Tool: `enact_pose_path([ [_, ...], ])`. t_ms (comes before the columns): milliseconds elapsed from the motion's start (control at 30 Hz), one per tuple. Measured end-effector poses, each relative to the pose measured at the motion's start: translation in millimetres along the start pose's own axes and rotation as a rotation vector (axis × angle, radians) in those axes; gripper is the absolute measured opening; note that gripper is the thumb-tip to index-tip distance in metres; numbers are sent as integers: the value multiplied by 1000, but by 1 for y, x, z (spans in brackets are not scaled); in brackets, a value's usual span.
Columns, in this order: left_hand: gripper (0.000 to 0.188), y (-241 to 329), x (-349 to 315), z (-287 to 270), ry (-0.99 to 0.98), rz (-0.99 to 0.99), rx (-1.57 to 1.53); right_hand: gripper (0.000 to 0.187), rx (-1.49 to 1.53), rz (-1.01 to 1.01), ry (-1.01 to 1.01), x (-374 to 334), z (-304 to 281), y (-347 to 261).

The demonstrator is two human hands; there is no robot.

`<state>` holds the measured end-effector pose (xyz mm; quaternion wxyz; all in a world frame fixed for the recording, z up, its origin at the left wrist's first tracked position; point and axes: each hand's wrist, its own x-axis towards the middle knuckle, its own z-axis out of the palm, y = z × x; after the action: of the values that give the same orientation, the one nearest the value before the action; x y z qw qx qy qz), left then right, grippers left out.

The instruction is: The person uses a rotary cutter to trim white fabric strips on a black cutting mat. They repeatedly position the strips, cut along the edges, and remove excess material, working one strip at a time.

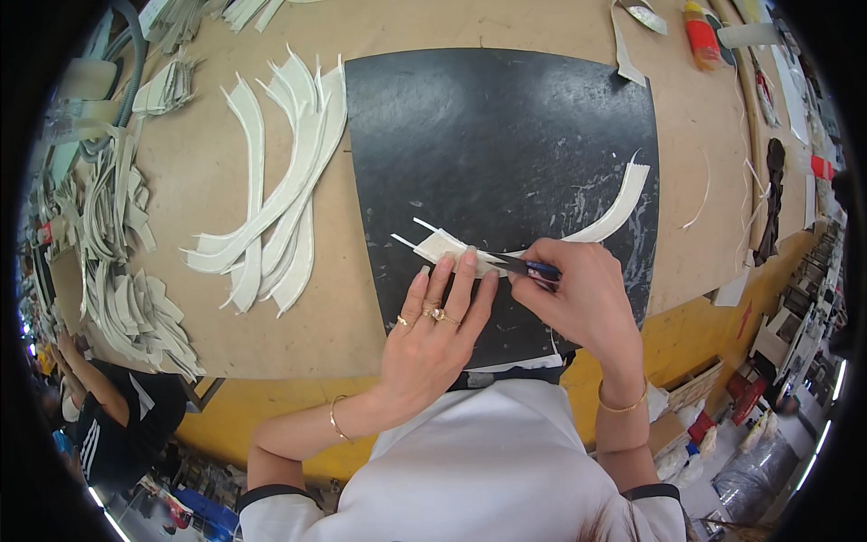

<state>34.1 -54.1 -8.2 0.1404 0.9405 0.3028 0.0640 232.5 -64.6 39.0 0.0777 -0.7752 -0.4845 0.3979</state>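
A curved off-white fabric strip (617, 210) lies across the black mat (497, 117), with thin white tails at its left end. My left hand (433, 325) lies over it, fingers stretched out and fingertips pressing the strip flat. My right hand (578, 294) is closed round a pair of snips (517, 264) with dark pointed blades and bluish handles. The blades point left, over the strip and close to my left fingertips. Part of the strip is hidden behind my right hand.
Several similar curved strips (293, 194) overlap left of the mat. Larger strip heaps (149, 312) line the table's left side. A red and yellow bottle (702, 38) stands at the back right, near a scrap (629, 54). Another person (126, 406) is at the lower left.
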Motion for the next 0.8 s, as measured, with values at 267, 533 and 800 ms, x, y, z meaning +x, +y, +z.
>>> enact_pose_path([
  [267, 49, -47, -10, -21, -9, -34, -43, 18, 42, -101, 54, 11, 29, -37],
  [533, 55, -31, -21, -8, 66, -110, -113, 17, 55, -57, -19, 13, 28, -41],
  [800, 54, -36, -23, 2, 78, -103, -178, 16, 32, -177, 75, 5, 30, -40],
])
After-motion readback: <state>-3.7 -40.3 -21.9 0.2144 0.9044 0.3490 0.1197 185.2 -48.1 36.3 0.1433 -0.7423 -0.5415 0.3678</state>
